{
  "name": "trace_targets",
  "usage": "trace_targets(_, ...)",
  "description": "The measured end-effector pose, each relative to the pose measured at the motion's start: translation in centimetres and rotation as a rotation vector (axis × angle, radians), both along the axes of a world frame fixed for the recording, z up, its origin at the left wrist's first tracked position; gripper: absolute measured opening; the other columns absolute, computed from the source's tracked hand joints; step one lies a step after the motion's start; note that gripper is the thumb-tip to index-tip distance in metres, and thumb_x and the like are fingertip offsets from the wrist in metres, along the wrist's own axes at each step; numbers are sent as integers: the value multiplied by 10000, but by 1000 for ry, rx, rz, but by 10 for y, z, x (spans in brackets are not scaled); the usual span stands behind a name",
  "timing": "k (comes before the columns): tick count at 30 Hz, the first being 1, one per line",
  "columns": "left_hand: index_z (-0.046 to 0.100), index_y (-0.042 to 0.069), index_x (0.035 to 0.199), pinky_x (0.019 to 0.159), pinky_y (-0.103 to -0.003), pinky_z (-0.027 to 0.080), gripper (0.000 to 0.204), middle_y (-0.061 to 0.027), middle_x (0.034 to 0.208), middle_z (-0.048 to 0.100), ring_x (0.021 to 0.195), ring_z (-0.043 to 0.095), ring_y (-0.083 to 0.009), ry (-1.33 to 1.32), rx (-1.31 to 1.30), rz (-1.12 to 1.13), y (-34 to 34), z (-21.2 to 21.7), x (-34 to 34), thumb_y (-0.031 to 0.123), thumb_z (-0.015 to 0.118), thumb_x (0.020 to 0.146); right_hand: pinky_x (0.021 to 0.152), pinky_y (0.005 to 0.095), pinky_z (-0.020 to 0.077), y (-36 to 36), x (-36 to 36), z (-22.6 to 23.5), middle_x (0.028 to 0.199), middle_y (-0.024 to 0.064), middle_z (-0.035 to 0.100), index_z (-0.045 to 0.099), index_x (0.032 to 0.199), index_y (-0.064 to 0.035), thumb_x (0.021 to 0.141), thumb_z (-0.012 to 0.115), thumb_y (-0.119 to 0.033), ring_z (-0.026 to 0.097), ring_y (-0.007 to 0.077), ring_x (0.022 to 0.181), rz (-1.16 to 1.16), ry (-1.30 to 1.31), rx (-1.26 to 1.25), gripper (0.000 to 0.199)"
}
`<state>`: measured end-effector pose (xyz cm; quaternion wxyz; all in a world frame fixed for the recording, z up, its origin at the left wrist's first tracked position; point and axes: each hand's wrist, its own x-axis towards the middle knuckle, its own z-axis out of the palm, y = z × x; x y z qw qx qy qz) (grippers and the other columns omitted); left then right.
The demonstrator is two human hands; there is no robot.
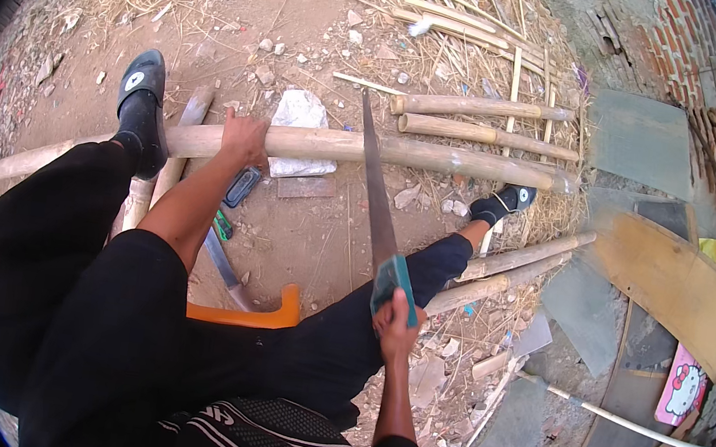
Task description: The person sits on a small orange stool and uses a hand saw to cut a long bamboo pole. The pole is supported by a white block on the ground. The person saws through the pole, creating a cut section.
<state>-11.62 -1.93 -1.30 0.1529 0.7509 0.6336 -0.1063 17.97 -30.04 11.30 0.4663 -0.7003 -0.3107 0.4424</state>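
Observation:
A long bamboo pole [464,162] lies crosswise in front of me, propped at the left on other bamboo pieces [196,105]. My left hand [246,140] is closed around it, left of a whitish stone block [303,110]. In my right hand [399,322] is the teal handle of a hand saw [376,199]. Its blade points away from me and crosses the pole right of my left hand. Whether the teeth have cut into the bamboo, I cannot tell. My left foot [143,99] is by the pole's left part, the right foot [503,204] just below its right end.
Beneath my left forearm lie a dark box-like object [243,187], a green-handled tool [222,226] and a curved blade with an orange handle [285,311]. Two cut bamboo lengths [488,109] lie beyond the pole. Grey sheets [641,142] and a curved tan board [672,284] line the right.

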Motion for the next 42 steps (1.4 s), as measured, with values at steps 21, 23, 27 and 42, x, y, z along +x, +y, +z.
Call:
trace_targets(21, 689, 147, 1067, 1030, -511, 356, 595, -100, 985, 736, 993, 704, -264, 48, -131, -31, 9, -17, 7, 322, 844, 520, 438, 250, 303, -61, 7, 17, 522, -28, 463, 498, 576, -47, 979, 631, -305, 420, 47, 467, -8, 114, -32, 496)
trace_targets(23, 685, 133, 1071, 1036, -506, 358, 594, -102, 997, 734, 994, 703, -268, 41, -110, -31, 16, -11, 3, 328, 846, 533, 440, 259, 309, 10, -9, -20, 523, -29, 460, 495, 581, -47, 982, 629, -303, 425, 49, 470, 43, -86, -15, 494)
trace_targets(27, 685, 130, 1053, 1010, -508, 359, 572, -104, 987, 733, 982, 704, -267, 43, -92, 9, 19, -14, -14, 329, 832, 537, 442, 279, 329, 2, -14, -27, 515, -24, 463, 509, 591, -36, 993, 604, -299, 439, 58, 472, 140, -169, -75, 490)
trace_targets(42, 716, 127, 1015, 1078, -495, 308, 574, -86, 967, 748, 912, 720, -244, 17, -82, -12, -1, -65, -35, 369, 870, 519, 387, 258, 263, -59, -54, -29, 473, -11, 376, 401, 555, -96, 1019, 543, -354, 350, 83, 390, 144, -186, -8, 550)
